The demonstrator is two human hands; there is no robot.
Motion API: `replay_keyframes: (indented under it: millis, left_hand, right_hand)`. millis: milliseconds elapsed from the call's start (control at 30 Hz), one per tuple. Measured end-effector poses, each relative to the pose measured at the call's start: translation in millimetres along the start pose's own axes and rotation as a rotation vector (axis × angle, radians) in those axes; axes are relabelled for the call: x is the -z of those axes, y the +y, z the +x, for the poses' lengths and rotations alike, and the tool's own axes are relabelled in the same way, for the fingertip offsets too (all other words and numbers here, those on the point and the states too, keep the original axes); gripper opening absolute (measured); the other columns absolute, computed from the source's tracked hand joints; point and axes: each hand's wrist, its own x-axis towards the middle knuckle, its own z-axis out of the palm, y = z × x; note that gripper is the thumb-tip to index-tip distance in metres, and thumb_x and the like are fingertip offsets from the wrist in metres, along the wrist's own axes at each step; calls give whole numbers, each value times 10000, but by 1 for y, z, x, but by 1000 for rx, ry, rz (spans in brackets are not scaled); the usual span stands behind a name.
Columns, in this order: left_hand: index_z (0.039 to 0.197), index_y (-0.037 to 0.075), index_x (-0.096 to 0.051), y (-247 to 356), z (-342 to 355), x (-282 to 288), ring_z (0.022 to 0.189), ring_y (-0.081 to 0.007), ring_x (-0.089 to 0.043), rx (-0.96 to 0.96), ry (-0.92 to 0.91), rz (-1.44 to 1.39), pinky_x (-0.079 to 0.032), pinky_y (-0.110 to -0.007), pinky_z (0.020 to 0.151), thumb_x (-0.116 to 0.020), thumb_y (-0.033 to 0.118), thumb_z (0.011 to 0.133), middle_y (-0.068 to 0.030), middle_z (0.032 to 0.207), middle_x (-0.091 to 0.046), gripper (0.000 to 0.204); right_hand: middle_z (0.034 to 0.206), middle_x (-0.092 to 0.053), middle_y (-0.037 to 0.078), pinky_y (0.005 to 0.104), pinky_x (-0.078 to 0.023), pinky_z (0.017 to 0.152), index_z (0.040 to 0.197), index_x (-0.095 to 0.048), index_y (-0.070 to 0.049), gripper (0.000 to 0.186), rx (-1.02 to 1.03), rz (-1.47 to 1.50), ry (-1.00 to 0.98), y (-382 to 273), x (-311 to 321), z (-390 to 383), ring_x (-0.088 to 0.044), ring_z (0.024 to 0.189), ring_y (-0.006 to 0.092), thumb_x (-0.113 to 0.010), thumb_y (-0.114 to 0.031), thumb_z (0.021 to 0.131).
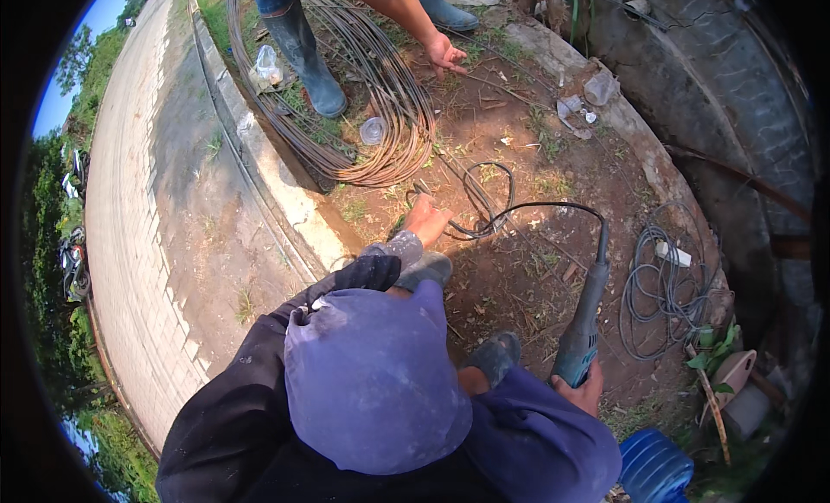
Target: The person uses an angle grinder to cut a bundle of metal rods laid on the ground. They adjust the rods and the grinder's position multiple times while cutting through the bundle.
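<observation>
The right hand (588, 391) grips the teal rear of a grey power tool (584, 308), its fingers wrapped round the casing, beside the right knee. The black cord (553, 206) leaves the tool's far end and loops leftward over the dirt ground (510, 278). The left hand (425, 219) is at those loops, fingers curled; whether they close on the cord cannot be told. Beyond lies a coil of rusty rods (406, 131), near a co-worker's open hand (443, 54).
</observation>
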Motion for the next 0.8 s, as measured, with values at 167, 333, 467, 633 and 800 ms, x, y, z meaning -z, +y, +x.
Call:
replay_keyframes:
  millis: [167, 333, 467, 633, 800]
  left_hand:
    - [1100, -12, -505, -35, 24, -24, 831, -327, -614, -4, -54, 209, -486, -428, 746, -724, 312, 768, -176, 890, -615, 513]
    - [1195, -15, -499, -86, 41, -22, 1135, -380, -548, -283, -156, 588, -437, -457, 956, -726, 325, 795, -246, 1135, -587, 572]
    - [1272, -21, -486, -67, 31, -28, 1294, -392, -440, -358, -230, 619, -357, -465, 1082, -706, 310, 838, -263, 1302, -507, 588]
    - [1284, -16, -523, 12, 1, -30, 1195, -323, -543, -277, -531, 202, -413, -418, 1038, -646, 352, 899, -214, 1223, -585, 547]
    - [1176, -26, -605, 118, -35, -29, 1059, -272, -620, -504, -931, -91, -484, -377, 923, -584, 399, 950, -180, 1101, -647, 481]
  right_hand:
    - [1219, -577, 171, 409, -448, 986, 1351, -401, -9, 755, 89, 396, 383, 31, -2, -41, -579, 1116, 262, -771, -81, 697]
    - [1181, -585, 204, 402, -488, 925, 1330, -397, 34, 764, 208, 552, 520, 13, -9, -40, -599, 1051, 269, -782, -221, 721]
    - [1126, -602, 198, 405, -504, 892, 1291, -439, 39, 725, 233, 557, 557, 3, -14, -35, -619, 994, 270, -781, -260, 725]
    - [1097, -596, 194, 414, -544, 828, 1279, -446, 31, 630, 210, 823, 579, -29, -38, 10, -629, 965, 286, -702, -294, 804]
    - [1105, -574, 191, 442, -554, 803, 1327, -428, -24, 564, 3, 1204, 446, -60, -47, 42, -624, 985, 305, -568, -386, 917]
